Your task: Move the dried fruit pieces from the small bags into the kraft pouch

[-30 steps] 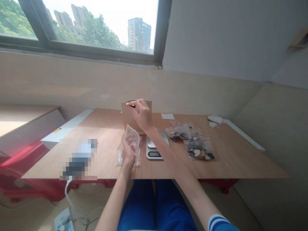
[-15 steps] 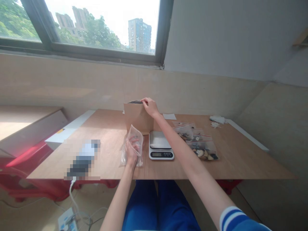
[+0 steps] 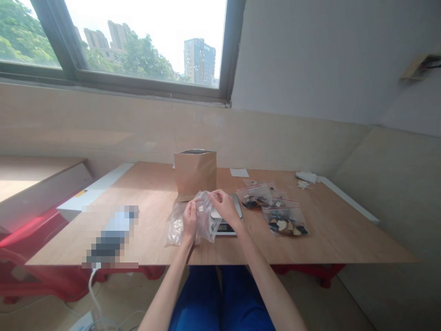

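Both hands grip a clear plastic zip bag (image 3: 206,216) with a small white label, held up over the left part of the scale. My left hand (image 3: 189,219) pinches its left side, while my right hand (image 3: 223,205) has its fingers closed on the upper right edge. Partly covered by the bag and my right hand is the white digital scale (image 3: 236,202) with a metal plate. Behind them an open brown paper pouch (image 3: 195,172) stands upright. More clear plastic bags (image 3: 175,230) lie just left of my left hand.
Several filled zip bags (image 3: 285,223) with dark and pale pieces lie right of the scale. White paper (image 3: 239,173) and crumpled white scraps (image 3: 308,177) are at the back of the table (image 3: 337,230). A blurred-out device (image 3: 112,236) with a white cable (image 3: 92,285) is at left.
My right hand has left the paper pouch's top edge and come down to the clear bag. My left hand, earlier inside the bag's mouth, now pinches its side; the bag has shifted right.
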Motion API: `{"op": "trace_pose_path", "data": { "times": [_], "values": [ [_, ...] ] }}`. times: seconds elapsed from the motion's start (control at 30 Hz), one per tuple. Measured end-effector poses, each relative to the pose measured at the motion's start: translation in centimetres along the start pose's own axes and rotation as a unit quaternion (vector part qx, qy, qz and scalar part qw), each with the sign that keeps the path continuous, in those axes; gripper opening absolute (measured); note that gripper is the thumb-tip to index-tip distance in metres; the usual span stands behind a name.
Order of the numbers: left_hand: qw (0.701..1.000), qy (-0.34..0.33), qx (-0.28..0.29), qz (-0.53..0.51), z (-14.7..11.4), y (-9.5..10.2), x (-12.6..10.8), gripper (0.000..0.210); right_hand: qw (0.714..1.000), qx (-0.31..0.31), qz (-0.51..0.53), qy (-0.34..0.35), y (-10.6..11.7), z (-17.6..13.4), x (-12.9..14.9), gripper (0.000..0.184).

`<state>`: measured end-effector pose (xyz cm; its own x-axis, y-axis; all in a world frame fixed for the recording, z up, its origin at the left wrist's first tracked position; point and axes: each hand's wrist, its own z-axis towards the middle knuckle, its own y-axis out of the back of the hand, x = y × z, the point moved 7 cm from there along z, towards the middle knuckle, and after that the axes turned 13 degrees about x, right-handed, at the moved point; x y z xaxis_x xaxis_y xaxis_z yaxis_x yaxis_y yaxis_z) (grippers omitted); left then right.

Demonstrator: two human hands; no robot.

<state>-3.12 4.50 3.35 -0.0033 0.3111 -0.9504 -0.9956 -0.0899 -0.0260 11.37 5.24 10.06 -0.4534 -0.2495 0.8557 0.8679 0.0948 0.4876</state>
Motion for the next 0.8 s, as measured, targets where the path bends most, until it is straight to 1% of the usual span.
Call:
{"op": "trace_pose_path", "data": {
  "times": [0.03,0.1,0.27,0.37,0.5,0.57,0.6,0.67,0.7,0.73,0.8],
  "values": [
    [1.0,-0.009,0.005,0.016,0.0,-0.3,-0.2,0.035,1.0,-0.007,0.008,0.001,0.5,-0.5,-0.1,0.024],
    [0.999,-0.007,0.024,0.04,0.0,-1.1,-0.5,0.032,1.0,-0.022,0.02,0.006,1.8,-1.3,-0.1,0.024],
    [0.992,-0.007,0.068,0.106,0.4,-2.9,-2.1,0.027,0.998,-0.054,0.022,0.029,5.0,-2.5,-0.6,0.033],
    [0.987,-0.014,0.102,0.124,0.7,-3.4,-2.9,0.022,0.997,-0.061,0.032,0.044,6.1,-3.0,-1.2,0.035],
    [0.979,-0.018,0.153,0.131,0.9,-3.8,-3.3,0.017,0.994,-0.085,0.061,0.035,7.0,-3.3,-2.3,0.039],
    [0.979,-0.027,0.166,0.112,0.7,-3.8,-3.8,0.017,0.991,-0.103,0.078,0.037,7.1,-3.5,-2.4,0.042],
    [0.981,-0.032,0.162,0.102,0.6,-3.7,-4.2,0.017,0.989,-0.113,0.088,0.039,7.0,-3.6,-2.3,0.044],
    [0.987,-0.037,0.126,0.091,0.4,-3.0,-4.9,0.019,0.984,-0.126,0.118,0.035,6.3,-4.1,-2.1,0.049],
    [0.99,-0.035,0.1,0.088,0.3,-2.5,-5.2,0.02,0.983,-0.121,0.139,0.024,5.7,-4.4,-2.1,0.051],
    [0.993,-0.031,0.074,0.086,0.1,-1.9,-5.4,0.021,0.982,-0.1,0.161,0.007,4.7,-4.6,-2.2,0.055],
    [0.996,-0.023,0.027,0.084,-0.2,-0.8,-5.6,0.024,0.978,-0.022,0.204,-0.036,1.9,-5.1,-2.4,0.061]
  ]
}}
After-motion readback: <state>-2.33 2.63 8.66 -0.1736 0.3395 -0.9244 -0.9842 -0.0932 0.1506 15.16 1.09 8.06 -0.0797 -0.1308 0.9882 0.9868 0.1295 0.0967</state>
